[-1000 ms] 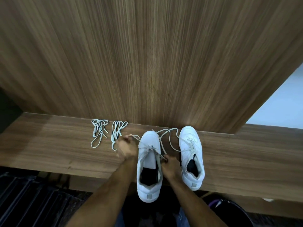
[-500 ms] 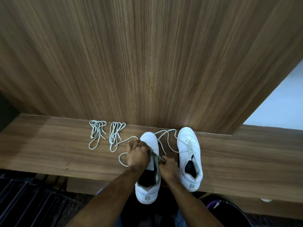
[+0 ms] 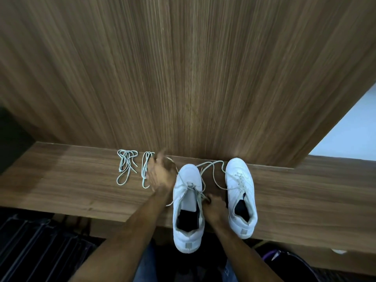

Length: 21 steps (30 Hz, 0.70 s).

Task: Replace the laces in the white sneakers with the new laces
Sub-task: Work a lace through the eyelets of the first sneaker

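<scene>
Two bundled new laces (image 3: 126, 168) (image 3: 146, 169) are laid side by side on the wooden shelf (image 3: 71, 180). The left hand (image 3: 161, 174), blurred, is raised just beside them, the old lace (image 3: 211, 171) drawn from its curled fingers. The left sneaker (image 3: 188, 208) overhangs the shelf edge. The right hand (image 3: 214, 205) is pinched on lace at its eyelets. The right sneaker (image 3: 241, 196) is seen laced.

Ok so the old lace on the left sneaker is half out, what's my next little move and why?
Probably keep drawing the old lace out with your left hand. It is still threaded through the lowest eyelets of the left sneaker, and your right hand steadies that shoe at its side.
</scene>
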{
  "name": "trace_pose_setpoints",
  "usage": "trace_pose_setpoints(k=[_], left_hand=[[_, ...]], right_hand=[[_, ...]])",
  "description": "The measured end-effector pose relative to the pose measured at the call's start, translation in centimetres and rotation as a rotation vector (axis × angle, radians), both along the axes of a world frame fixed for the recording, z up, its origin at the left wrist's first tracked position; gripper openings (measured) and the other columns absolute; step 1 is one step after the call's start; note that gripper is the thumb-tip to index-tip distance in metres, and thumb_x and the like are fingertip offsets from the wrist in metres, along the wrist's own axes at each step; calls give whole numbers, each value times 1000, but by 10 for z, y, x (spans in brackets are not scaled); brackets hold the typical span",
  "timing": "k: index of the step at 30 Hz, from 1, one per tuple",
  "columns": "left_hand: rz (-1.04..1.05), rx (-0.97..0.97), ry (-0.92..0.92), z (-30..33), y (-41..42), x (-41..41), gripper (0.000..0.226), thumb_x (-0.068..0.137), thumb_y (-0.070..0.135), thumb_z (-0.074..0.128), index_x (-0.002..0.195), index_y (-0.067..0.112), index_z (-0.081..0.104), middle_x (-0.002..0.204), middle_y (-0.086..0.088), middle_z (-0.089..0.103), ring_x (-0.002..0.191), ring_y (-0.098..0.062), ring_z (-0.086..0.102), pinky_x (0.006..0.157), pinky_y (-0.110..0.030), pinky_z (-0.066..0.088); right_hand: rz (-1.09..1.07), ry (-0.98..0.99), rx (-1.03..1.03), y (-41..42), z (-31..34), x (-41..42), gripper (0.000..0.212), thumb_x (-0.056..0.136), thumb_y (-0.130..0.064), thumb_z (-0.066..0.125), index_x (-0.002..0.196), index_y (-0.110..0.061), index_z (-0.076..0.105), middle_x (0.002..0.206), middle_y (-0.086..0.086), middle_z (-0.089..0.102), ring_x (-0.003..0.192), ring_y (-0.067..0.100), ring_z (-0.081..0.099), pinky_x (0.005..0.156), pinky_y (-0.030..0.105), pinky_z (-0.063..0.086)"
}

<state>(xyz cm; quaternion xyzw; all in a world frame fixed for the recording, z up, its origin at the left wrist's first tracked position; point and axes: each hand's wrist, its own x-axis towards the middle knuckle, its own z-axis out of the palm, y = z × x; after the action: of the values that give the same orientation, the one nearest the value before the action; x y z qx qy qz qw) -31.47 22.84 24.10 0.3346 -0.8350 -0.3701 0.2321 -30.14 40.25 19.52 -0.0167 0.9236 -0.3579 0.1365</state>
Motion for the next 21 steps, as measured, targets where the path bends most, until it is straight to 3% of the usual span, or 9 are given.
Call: trace_pose_setpoints(k=[2,4,8,12,16,21], left_hand=[[-257,-297,-292,-15,16,12,42,84,34,59,125,27,58,147,-1,36,140,-24,28,112,-46,27],[-456,-427,-463,-28,32,20,38,89,40,50,126,34,57,150,5,32,146,-20,13,116,-45,12],[-463,-535,-544,-36,45,26,34,95,36,40,122,30,61,140,10,44,143,-18,18,117,-47,8],[-444,-645,-412,-20,38,19,29,93,29,44,114,23,64,126,4,52,132,-16,37,117,-49,9],[-133,-302,-115,8,16,0,18,89,21,49,92,26,65,111,2,60,112,-19,53,115,-42,16],[137,-44,188,42,-6,-16,11,90,23,56,87,22,67,97,-4,64,94,-28,60,101,-50,38]], right_hand=[[14,0,15,-1,1,0,22,89,-21,48,100,-19,66,106,11,69,105,34,61,84,36,47],[21,-2,42,0,3,0,24,89,-23,48,104,-21,66,109,10,68,107,34,60,84,36,46],[9,-8,26,-1,4,1,22,89,-26,50,102,-21,66,108,9,68,107,33,60,82,33,46],[9,-20,28,1,4,1,27,89,-26,49,109,-21,66,113,10,67,110,33,58,87,34,45],[15,-23,13,1,2,0,26,89,-21,48,107,-18,67,110,10,68,108,34,59,85,35,45],[22,-2,-12,3,2,2,27,91,-19,47,106,-18,68,107,9,69,107,34,59,82,34,45]])
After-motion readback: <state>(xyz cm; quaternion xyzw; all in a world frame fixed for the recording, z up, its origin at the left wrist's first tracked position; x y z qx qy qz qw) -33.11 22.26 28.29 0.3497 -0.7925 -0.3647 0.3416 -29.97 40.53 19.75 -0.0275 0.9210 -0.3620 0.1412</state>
